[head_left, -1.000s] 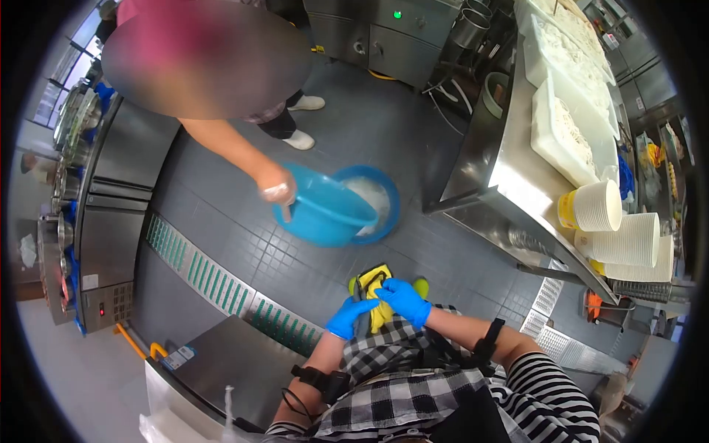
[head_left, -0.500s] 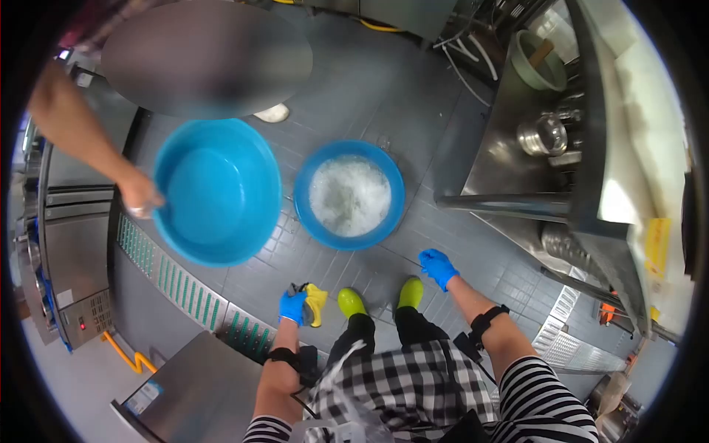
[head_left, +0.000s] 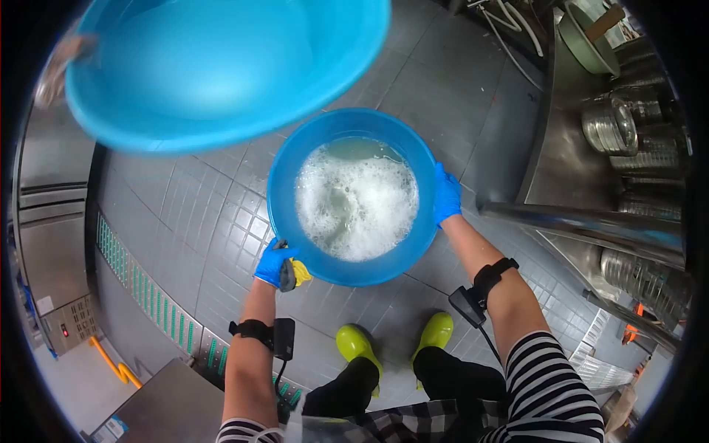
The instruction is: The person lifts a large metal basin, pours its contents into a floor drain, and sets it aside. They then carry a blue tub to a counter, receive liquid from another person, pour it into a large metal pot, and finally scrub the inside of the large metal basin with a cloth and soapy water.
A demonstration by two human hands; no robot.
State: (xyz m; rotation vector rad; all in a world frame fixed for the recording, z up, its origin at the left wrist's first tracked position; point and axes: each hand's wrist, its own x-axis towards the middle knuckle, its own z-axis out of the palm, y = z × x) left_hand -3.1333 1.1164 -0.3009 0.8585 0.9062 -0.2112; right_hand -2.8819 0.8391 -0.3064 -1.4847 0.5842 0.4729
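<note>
A round blue tub [head_left: 354,275] of foamy water [head_left: 369,199] sits on the floor in front of me. Gloved in blue, my right hand [head_left: 447,195] grips its right rim with the fingers closed. My left hand [head_left: 275,263], also blue-gloved, is closed around a yellow-and-grey cloth [head_left: 297,274]. That hand is right at the tub's lower left rim. A larger, lighter blue tub [head_left: 221,74] hangs tilted at the upper left, held at its left edge by another person's hand [head_left: 68,66], which is blurred.
At the right stands a steel rack [head_left: 591,229] holding metal containers [head_left: 610,125] and a pale green bowl [head_left: 588,40]. A floor drain grate [head_left: 148,282] runs along the left, beside steel cabinets [head_left: 55,244]. My green boots [head_left: 358,347] are just below the tub.
Both my hands have moved forward to the foamy tub, the right one taking its rim. The other person has lifted the larger tub upward from the floor. My view has come closer.
</note>
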